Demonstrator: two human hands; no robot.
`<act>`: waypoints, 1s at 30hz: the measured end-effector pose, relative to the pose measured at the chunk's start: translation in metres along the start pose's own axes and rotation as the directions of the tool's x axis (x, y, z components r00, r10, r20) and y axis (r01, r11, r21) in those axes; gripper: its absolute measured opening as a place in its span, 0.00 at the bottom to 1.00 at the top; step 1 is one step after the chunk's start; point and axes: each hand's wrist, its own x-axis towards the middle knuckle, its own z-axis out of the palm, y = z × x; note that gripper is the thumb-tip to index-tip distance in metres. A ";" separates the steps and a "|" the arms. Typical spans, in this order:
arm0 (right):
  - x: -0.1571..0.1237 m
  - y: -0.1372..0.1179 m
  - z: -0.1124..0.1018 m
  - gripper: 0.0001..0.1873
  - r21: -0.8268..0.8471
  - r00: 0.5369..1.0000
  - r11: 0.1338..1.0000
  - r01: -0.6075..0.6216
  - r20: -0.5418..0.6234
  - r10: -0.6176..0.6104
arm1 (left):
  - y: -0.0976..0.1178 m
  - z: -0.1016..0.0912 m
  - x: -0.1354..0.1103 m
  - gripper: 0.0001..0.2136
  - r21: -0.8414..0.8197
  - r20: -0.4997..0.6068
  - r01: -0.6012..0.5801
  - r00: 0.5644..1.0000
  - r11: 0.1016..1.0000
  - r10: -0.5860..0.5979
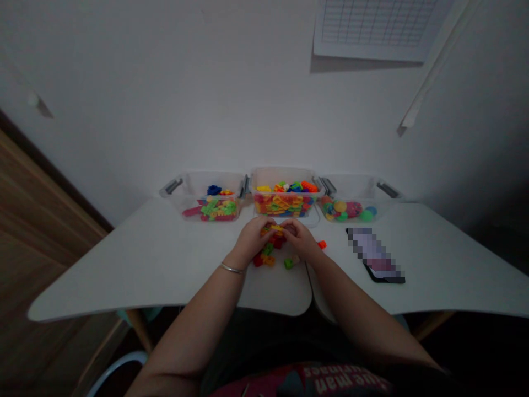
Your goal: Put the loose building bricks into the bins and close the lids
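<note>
My left hand (253, 238) and my right hand (301, 238) meet over the middle of the white table (136, 264). Both are closed, pinching a small yellow-orange building block piece (276, 227) between them. Under and around the hands lies a small pile of loose blocks (268, 255) in red, green and orange. A green block (288, 264) and an orange block (322, 244) lie just beside my right hand. A thin bracelet (231, 269) sits on my left wrist.
Three clear plastic bins stand against the wall: the left bin (209, 205) and the middle bin (285, 199) hold coloured blocks, the right bin (351, 203) holds coloured balls. A phone (378, 258) lies right of my hands. A wooden panel (37, 231) borders the left.
</note>
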 end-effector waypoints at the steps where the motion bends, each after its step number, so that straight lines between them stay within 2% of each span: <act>1: 0.000 0.000 0.000 0.09 0.005 1.000 1.000 0.001 -0.012 -0.001 | 0.000 0.000 0.000 0.08 -0.015 -0.019 0.012 1.000 1.000 -0.012; 4: 0.001 -0.004 -0.002 0.09 -0.033 0.998 0.999 0.011 -0.064 -0.013 | 0.002 0.000 0.000 0.12 -0.050 -0.078 0.050 0.995 0.997 -0.054; 6: 0.002 -0.010 -0.005 0.08 -0.093 0.986 0.993 0.072 -0.142 -0.085 | 0.003 -0.002 0.000 0.12 -0.055 -0.112 0.088 0.989 0.995 -0.093; 9: 0.004 -0.023 -0.015 0.08 -0.264 0.915 0.937 0.229 -0.271 -0.300 | 0.002 -0.004 0.000 0.09 -0.024 -0.146 0.148 0.978 0.989 -0.150; 12: 0.009 -0.038 -0.028 0.09 -0.421 0.824 0.851 0.314 -0.325 -0.465 | -0.005 -0.004 0.000 0.09 0.023 -0.150 0.196 0.970 0.980 -0.191; 14: 0.015 -0.044 -0.035 0.10 -0.485 0.779 0.812 0.324 -0.350 -0.520 | -0.010 -0.003 -0.001 0.09 0.041 -0.144 0.220 0.967 0.975 -0.212; 17: 0.029 -0.047 -0.045 0.11 -0.550 0.750 0.785 0.284 -0.382 -0.539 | -0.014 -0.003 -0.001 0.08 0.068 -0.120 0.237 0.966 0.969 -0.228; 24: 0.059 -0.049 -0.057 0.11 -0.669 0.749 0.710 0.218 -0.352 -0.562 | -0.012 -0.004 -0.003 0.09 0.165 0.010 0.248 0.967 0.955 -0.253; 26: 0.063 -0.047 -0.056 0.13 -0.689 0.776 0.697 0.200 -0.323 -0.542 | -0.013 -0.004 -0.003 0.09 0.216 0.018 0.249 0.966 0.944 -0.259; 30: 0.063 -0.044 -0.048 0.14 -0.760 0.867 0.634 0.142 -0.213 -0.450 | -0.015 -0.002 -0.005 0.10 0.262 -0.023 0.236 0.971 0.936 -0.238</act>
